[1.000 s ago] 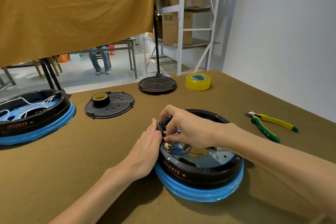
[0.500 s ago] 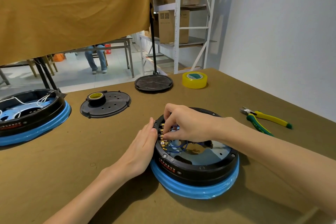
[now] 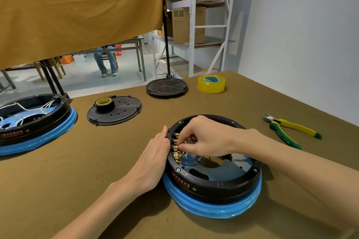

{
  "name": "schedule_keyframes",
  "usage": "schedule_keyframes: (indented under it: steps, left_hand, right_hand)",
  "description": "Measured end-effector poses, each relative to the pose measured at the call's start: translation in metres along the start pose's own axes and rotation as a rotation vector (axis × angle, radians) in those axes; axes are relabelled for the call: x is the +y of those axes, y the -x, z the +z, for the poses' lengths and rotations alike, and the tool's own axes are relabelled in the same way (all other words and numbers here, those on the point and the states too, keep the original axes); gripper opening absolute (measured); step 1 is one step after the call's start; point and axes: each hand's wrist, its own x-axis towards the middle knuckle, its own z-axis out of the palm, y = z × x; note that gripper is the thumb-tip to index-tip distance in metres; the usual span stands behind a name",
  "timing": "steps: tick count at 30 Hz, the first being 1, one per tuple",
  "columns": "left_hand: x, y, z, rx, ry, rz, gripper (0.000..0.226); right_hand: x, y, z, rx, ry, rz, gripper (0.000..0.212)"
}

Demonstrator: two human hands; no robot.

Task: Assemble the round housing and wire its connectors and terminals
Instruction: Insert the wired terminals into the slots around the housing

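Head view, nearest first: the round housing (image 3: 211, 182), black with a blue band round its base, sits on the brown table (image 3: 97, 190) just ahead of the person. The left hand (image 3: 150, 163) lies flat and open, fingers together, its palm side pressed against the housing's outer left wall and gripping nothing. The right hand (image 3: 206, 137) reaches in over the rim from the right, fingers curled and thumb and forefinger pinched together at the row of brass terminals (image 3: 177, 149) along the inner left wall; whatever small part sits in the pinch is too small to make out. Blue wires (image 3: 191, 162) loop from the lower terminals across the housing's floor.

Farther out, green-and-yellow pliers (image 3: 287, 130) lie to the right, well apart from the housing. To the left a second housing (image 3: 35, 122) holds loose white wires. Between them a black cover plate (image 3: 116, 114) carries a roll of black tape (image 3: 104, 104). Beyond these sit another black disc (image 3: 166, 87) and a yellow tape roll (image 3: 211, 83), near the table's far edge.
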Motion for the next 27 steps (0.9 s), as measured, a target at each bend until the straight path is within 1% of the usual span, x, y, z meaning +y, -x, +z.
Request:
schedule_keyframes:
  steps: [8,13,21,27]
  left_hand:
    - [0.003,0.0,0.0,-0.02,-0.023,-0.012,0.079]
    - [0.003,0.0,-0.004,-0.054,-0.086,-0.01,0.078]
    - [0.003,0.0,-0.006,-0.079,-0.107,-0.013,0.061]
    - [0.006,0.001,-0.004,-0.071,-0.103,-0.014,0.059]
  right_hand:
    - [0.001,0.001,0.005,0.021,-0.032,-0.04,0.02]
    - [-0.003,-0.002,0.004,-0.02,0.01,-0.027,0.023]
    - [-0.01,-0.006,-0.001,-0.06,0.068,-0.013,0.026]
    - [-0.01,-0.004,0.003,-0.029,0.066,0.012,0.025]
